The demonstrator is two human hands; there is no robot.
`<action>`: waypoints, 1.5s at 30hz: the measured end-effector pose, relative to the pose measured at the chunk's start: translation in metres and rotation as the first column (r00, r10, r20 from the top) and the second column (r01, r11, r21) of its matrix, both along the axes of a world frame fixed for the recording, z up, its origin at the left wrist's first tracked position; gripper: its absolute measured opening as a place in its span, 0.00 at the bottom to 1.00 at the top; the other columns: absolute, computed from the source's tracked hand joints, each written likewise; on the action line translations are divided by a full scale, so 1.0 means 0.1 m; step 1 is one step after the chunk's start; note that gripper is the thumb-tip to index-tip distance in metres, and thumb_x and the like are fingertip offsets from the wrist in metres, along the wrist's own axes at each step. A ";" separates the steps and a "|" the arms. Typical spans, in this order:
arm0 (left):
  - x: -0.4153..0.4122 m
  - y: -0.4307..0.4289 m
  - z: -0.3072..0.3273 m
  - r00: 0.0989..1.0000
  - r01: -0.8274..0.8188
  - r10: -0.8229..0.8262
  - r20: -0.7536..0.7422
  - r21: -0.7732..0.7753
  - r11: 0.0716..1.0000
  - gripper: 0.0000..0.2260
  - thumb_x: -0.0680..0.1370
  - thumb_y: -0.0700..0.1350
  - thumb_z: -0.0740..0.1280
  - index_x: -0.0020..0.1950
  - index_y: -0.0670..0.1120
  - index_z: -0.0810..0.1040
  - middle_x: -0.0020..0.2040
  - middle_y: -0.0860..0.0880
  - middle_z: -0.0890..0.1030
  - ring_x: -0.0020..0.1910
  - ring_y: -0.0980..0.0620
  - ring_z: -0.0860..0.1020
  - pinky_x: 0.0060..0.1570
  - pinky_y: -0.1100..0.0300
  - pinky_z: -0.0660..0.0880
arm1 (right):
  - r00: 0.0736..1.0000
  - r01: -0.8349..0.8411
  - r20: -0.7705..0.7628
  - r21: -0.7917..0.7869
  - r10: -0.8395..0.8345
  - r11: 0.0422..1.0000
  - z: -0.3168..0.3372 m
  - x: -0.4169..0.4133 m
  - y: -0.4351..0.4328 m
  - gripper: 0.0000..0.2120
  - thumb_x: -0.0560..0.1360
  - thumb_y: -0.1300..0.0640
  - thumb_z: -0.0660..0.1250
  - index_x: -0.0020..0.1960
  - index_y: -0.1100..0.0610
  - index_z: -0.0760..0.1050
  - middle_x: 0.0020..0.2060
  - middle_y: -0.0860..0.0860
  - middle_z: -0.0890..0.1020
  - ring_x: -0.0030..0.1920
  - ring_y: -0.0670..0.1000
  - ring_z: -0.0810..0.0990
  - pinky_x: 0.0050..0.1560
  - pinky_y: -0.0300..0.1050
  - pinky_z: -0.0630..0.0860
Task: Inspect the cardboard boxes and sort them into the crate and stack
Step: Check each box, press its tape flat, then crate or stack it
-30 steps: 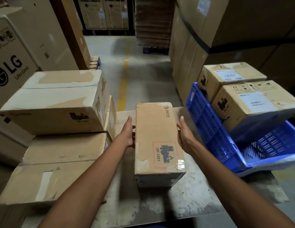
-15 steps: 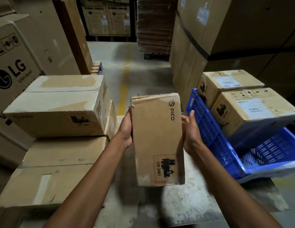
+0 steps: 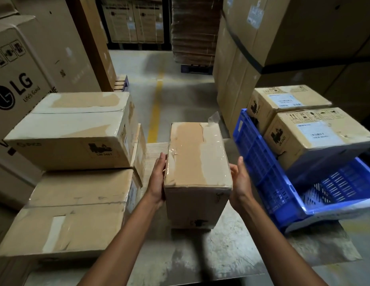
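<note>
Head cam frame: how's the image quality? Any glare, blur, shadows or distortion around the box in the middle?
Head view: dim, uneven light, with the upper right nearly black. There is glare on the clear tape atop the centre box, and a shadow darkens the table at its near end. The blue crate goes soft at its near right corner. Wide-angle curvature bows the LG carton at the left edge.
</note>
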State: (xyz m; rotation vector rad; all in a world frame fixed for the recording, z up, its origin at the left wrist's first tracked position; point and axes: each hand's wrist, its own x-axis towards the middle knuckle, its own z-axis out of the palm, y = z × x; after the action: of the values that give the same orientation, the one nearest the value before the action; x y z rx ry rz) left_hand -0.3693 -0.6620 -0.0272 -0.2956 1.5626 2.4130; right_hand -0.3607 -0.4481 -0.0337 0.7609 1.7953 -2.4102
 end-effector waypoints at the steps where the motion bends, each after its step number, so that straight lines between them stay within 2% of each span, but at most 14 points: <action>1: 0.03 -0.01 0.02 0.999 -0.011 0.010 -0.038 -0.024 1.000 0.29 0.79 0.64 0.60 0.72 0.45 0.73 0.67 0.39 0.77 0.66 0.40 0.76 0.66 0.43 0.72 | 1.000 0.006 -0.022 0.004 -0.006 1.000 0.03 0.01 0.02 0.29 0.81 0.36 0.54 0.58 0.60 0.79 0.56 0.58 0.84 0.59 0.60 0.81 0.57 0.58 0.78; 6: 0.21 0.00 0.11 0.930 -0.094 -0.012 -0.368 -0.267 0.959 0.24 0.78 0.61 0.60 0.71 0.53 0.73 0.71 0.52 0.73 0.72 0.55 0.70 0.71 0.53 0.66 | 0.941 -0.043 -0.309 0.296 0.138 0.954 0.32 0.14 -0.01 0.19 0.77 0.46 0.65 0.66 0.51 0.77 0.63 0.48 0.80 0.65 0.48 0.78 0.65 0.52 0.75; 9: 0.24 -0.01 0.06 0.804 -0.224 -0.196 -0.561 -0.593 0.774 0.21 0.77 0.56 0.62 0.67 0.50 0.76 0.76 0.51 0.67 0.76 0.57 0.62 0.71 0.60 0.65 | 0.836 0.050 -0.386 0.762 0.390 0.645 0.38 0.19 -0.08 0.19 0.75 0.44 0.65 0.61 0.50 0.80 0.68 0.45 0.76 0.68 0.42 0.73 0.67 0.41 0.70; 11: 0.24 0.01 0.05 0.706 -0.302 -0.366 -0.606 -0.725 0.618 0.20 0.79 0.53 0.62 0.66 0.45 0.79 0.73 0.49 0.71 0.76 0.54 0.63 0.72 0.51 0.66 | 0.765 0.127 -0.354 0.902 0.537 0.413 0.38 0.22 -0.15 0.18 0.77 0.45 0.63 0.58 0.54 0.83 0.65 0.47 0.79 0.65 0.45 0.76 0.64 0.43 0.74; 14: 0.25 0.01 0.02 0.661 -0.373 -0.502 -0.558 -0.825 0.425 0.20 0.79 0.53 0.60 0.65 0.44 0.80 0.67 0.48 0.78 0.72 0.53 0.69 0.74 0.44 0.63 | 0.719 0.159 -0.268 0.962 0.642 0.223 0.33 0.23 -0.22 0.15 0.76 0.48 0.63 0.54 0.53 0.84 0.57 0.47 0.84 0.58 0.48 0.81 0.58 0.49 0.79; 21: 0.22 0.01 0.15 0.633 -0.432 -0.625 -0.458 -0.878 0.206 0.16 0.78 0.48 0.61 0.60 0.45 0.82 0.59 0.48 0.82 0.63 0.50 0.76 0.73 0.46 0.64 | 0.706 0.120 -0.030 0.990 0.707 -0.077 0.51 0.06 -0.25 0.14 0.77 0.47 0.63 0.46 0.52 0.85 0.46 0.47 0.84 0.45 0.51 0.80 0.42 0.49 0.80; 25: 0.00 0.06 0.37 0.629 -0.380 -0.656 -0.418 -0.901 0.210 0.11 0.79 0.46 0.62 0.56 0.46 0.81 0.53 0.49 0.79 0.54 0.52 0.75 0.58 0.51 0.76 | 0.725 -0.005 0.059 0.997 0.686 -0.081 0.55 -0.10 -0.23 0.13 0.79 0.44 0.62 0.55 0.50 0.79 0.53 0.48 0.79 0.53 0.49 0.75 0.54 0.50 0.74; 28: -0.17 0.15 0.39 0.677 -0.313 -0.659 -0.328 -0.938 0.146 0.18 0.82 0.47 0.59 0.72 0.45 0.72 0.73 0.47 0.71 0.73 0.49 0.65 0.75 0.52 0.62 | 0.760 -0.030 0.066 0.997 0.647 -0.067 0.51 -0.18 -0.27 0.18 0.80 0.44 0.62 0.65 0.51 0.76 0.65 0.51 0.76 0.64 0.52 0.74 0.67 0.52 0.69; 31: -0.21 0.19 0.33 0.704 -0.257 -0.666 -0.248 -0.963 0.087 0.22 0.84 0.48 0.56 0.78 0.45 0.64 0.78 0.48 0.64 0.78 0.50 0.58 0.78 0.55 0.52 | 0.751 -0.076 0.141 0.989 0.644 -0.128 0.48 -0.21 -0.28 0.22 0.82 0.43 0.58 0.72 0.52 0.71 0.73 0.52 0.71 0.73 0.53 0.68 0.75 0.51 0.59; 34: -0.26 0.15 0.36 0.700 -0.254 -0.671 -0.243 -0.964 0.083 0.20 0.83 0.47 0.57 0.75 0.46 0.70 0.74 0.48 0.70 0.73 0.49 0.65 0.75 0.52 0.60 | 0.766 -0.047 0.140 0.986 0.627 -0.163 0.50 -0.26 -0.31 0.20 0.81 0.43 0.59 0.66 0.52 0.75 0.66 0.52 0.77 0.66 0.53 0.74 0.68 0.51 0.68; 37: -0.41 0.16 0.43 0.668 -0.320 -0.679 -0.306 -0.941 0.109 0.13 0.79 0.44 0.59 0.59 0.44 0.79 0.57 0.47 0.79 0.57 0.47 0.73 0.60 0.47 0.71 | 0.812 -0.015 0.129 0.980 0.569 -0.199 0.54 -0.41 -0.39 0.15 0.80 0.42 0.57 0.57 0.51 0.75 0.53 0.50 0.77 0.53 0.51 0.74 0.55 0.51 0.72; 39: -0.49 0.19 0.44 0.684 -0.316 -0.652 -0.327 -0.939 0.138 0.14 0.78 0.44 0.58 0.59 0.43 0.79 0.58 0.46 0.78 0.59 0.45 0.73 0.63 0.46 0.69 | 0.839 -0.011 0.111 0.982 0.533 -0.187 0.54 -0.47 -0.42 0.15 0.79 0.42 0.54 0.55 0.50 0.73 0.52 0.50 0.74 0.54 0.52 0.74 0.57 0.53 0.70; 42: -0.51 0.21 0.37 0.771 -0.212 -0.599 -0.216 -0.974 0.078 0.21 0.83 0.48 0.53 0.76 0.49 0.66 0.79 0.49 0.60 0.79 0.46 0.53 0.77 0.44 0.51 | 0.853 -0.107 0.179 0.979 0.490 -0.171 0.47 -0.47 -0.45 0.20 0.80 0.42 0.49 0.66 0.49 0.68 0.71 0.55 0.68 0.75 0.57 0.63 0.73 0.64 0.57; 45: -0.52 0.18 0.31 0.819 -0.152 -0.547 -0.173 -0.985 0.083 0.22 0.85 0.52 0.52 0.80 0.53 0.58 0.82 0.52 0.50 0.80 0.51 0.42 0.78 0.44 0.47 | 0.845 -0.188 0.215 0.977 0.490 -0.105 0.46 -0.48 -0.44 0.26 0.81 0.40 0.48 0.75 0.48 0.60 0.80 0.54 0.55 0.80 0.58 0.49 0.75 0.64 0.56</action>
State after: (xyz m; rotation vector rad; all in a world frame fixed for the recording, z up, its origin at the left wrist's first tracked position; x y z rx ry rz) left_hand -0.4215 -0.6441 0.0041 0.4517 3.0357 0.7018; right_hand -0.4088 -0.4920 0.0125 -0.1788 3.1506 -0.4157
